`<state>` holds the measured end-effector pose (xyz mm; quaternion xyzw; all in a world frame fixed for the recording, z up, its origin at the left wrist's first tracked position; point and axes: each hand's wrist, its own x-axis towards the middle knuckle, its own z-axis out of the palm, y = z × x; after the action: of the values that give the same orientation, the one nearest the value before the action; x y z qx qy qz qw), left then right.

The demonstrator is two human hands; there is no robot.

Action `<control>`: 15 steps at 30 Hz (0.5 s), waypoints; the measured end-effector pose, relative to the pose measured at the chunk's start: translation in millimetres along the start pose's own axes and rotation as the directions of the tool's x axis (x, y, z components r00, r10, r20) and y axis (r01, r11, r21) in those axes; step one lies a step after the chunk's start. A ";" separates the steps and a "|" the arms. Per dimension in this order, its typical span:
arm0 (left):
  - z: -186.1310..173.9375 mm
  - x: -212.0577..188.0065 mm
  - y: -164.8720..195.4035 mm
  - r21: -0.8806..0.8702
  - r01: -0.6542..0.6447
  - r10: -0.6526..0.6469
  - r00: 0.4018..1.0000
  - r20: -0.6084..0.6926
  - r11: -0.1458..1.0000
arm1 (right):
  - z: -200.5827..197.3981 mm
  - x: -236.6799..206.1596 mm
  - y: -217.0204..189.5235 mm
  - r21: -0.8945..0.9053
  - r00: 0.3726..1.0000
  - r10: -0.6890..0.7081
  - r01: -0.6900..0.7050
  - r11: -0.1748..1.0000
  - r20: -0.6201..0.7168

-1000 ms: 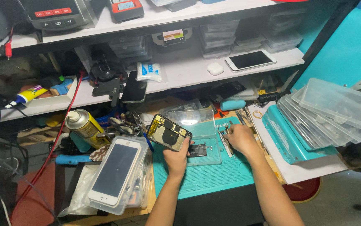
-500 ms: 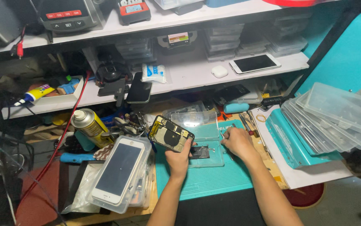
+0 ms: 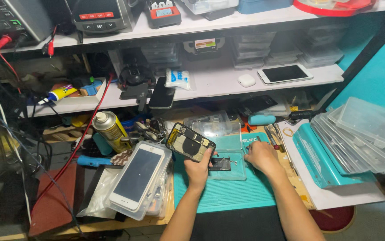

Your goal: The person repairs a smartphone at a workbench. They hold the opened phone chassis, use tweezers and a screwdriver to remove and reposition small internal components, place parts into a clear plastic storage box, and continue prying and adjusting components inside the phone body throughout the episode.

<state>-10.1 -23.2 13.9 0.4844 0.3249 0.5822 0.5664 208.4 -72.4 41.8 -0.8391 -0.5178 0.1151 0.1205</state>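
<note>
Both forearms are bare, with no sleeves, gloves, rings or watch showing

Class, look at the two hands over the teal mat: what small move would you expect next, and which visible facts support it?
Probably the right hand picks up a tool or small part from the mat's edge. The left hand holds the opened phone body tilted up with its inside exposed, while the right rests fingers-down beside the clear tray.
</note>
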 end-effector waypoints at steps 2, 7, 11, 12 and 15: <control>-0.7 2.0 1.1 -0.015 0.000 0.000 1.000 -0.008 1.000 | 3.1 -0.3 -2.7 -0.003 1.000 0.025 -0.025 1.000 0.009; -1.6 6.2 1.4 -0.066 0.008 -0.009 1.000 -0.009 0.998 | 3.7 2.8 -5.8 -0.021 1.000 0.015 -0.015 1.000 0.010; -2.6 5.3 -1.6 0.005 -0.003 0.003 1.000 -0.014 1.000 | -1.7 6.3 -2.5 0.040 0.998 0.044 -0.045 0.998 0.038; -3.2 4.9 -1.7 0.014 -0.004 0.004 1.000 -0.016 1.000 | -2.8 6.8 -0.7 0.065 0.997 0.056 -0.059 0.996 0.047; -3.0 4.7 -0.2 0.017 0.006 -0.006 1.000 -0.017 1.000 | -8.2 7.9 4.6 0.175 0.996 0.046 -0.032 0.984 -0.077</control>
<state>-12.4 -18.1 13.6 0.4835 0.3361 0.5818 0.5610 218.3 -68.1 47.5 -0.8393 -0.4840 0.1282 0.2119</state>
